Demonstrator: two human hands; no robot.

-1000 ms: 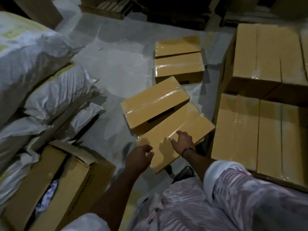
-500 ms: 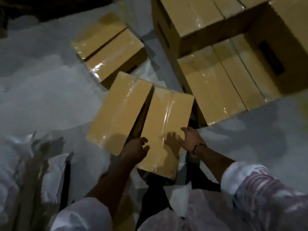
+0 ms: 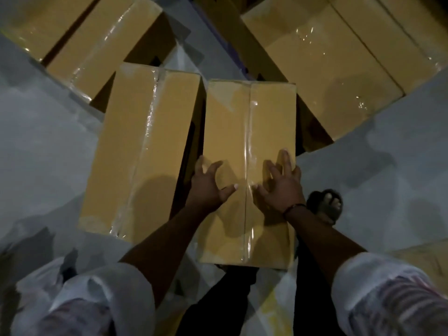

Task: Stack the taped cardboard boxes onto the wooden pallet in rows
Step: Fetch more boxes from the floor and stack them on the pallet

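Brown corrugated cardboard, sealed. Item: taped box, oblong, lying flat on the grey floor directly in front of the person, long axis pointing away.

Closure: clear glossy tape down the centre seam of the top face.

Neighbours: second box just beside it on the left, with a narrow dark gap between them; third box beyond that. Stacked boxes lie to the far right, presumably on the pallet, whose wood cannot be made out. A sandalled foot is close to the right flank.

Hands: left hand splayed on the top face at its left edge, fingers slightly bent; right hand spread on the top near the right edge. Both are released and rest on the lid. Neither is wrapped round anything.

Handling (judged): panels look stiff and square, so the box should hold its shape when lifted. Its weight is unknown, and the size suggests a two-handed carry. The taped strip looks slick, and bare card grips better.

Recommended hold: palms on opposite long sides, fingers hooked under the bottom edges. The left side needs the box drawn clear of its neighbour first.
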